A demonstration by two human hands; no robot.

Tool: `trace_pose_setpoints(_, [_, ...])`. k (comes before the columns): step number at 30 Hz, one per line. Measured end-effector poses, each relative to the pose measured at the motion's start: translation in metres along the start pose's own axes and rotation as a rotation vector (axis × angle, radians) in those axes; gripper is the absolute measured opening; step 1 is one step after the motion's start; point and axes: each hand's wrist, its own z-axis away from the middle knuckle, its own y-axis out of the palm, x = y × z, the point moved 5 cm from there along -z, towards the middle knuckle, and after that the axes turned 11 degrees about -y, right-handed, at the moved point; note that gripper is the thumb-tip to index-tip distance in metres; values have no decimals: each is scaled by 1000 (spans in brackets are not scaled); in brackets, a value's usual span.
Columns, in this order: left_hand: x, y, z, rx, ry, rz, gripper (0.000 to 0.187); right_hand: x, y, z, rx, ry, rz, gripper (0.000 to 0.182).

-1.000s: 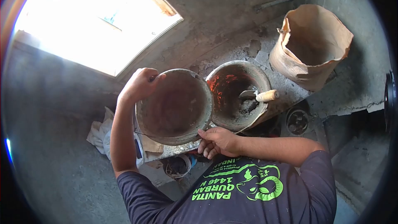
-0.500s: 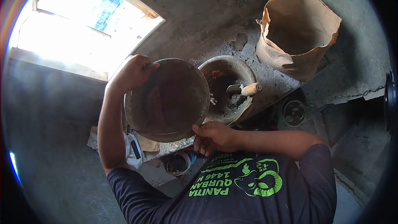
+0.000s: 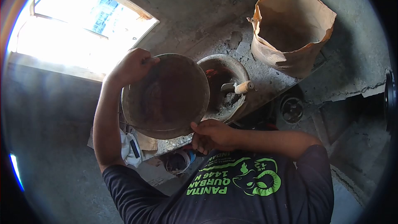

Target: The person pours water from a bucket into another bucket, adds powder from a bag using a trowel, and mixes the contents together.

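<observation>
Dusty concrete floor – both hands, left hand (image 3: 132, 67) and right hand (image 3: 211, 135), grip a bucket (image 3: 166, 96)

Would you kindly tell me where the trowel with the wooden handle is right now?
In the head view, the trowel sits in the second bucket, right of the bucket the hands hold, below-left of the paper sack.

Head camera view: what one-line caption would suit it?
Both hands, left and right, grip a round, mortar-caked bucket by its rim.
</observation>
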Motion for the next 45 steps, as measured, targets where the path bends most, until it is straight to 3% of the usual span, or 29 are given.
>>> trace_pose_setpoints(31, [-28,-5,-21,13,62,-88,40,6,-4,10,12,-73,-20,65])
trace_pose_setpoints(36, [-26,-4,-22,-107,145,-37,40,3,-6,10,46,-105,-51,64])
trace_pose_setpoints(40, [-36,-9,-20,1,31,-84,40,1,-7,10,55,-115,-77,64])
trace_pose_setpoints(45, [-40,-9,-20,-42,123,-56,45,1,-7,11,62,-121,-68,64])
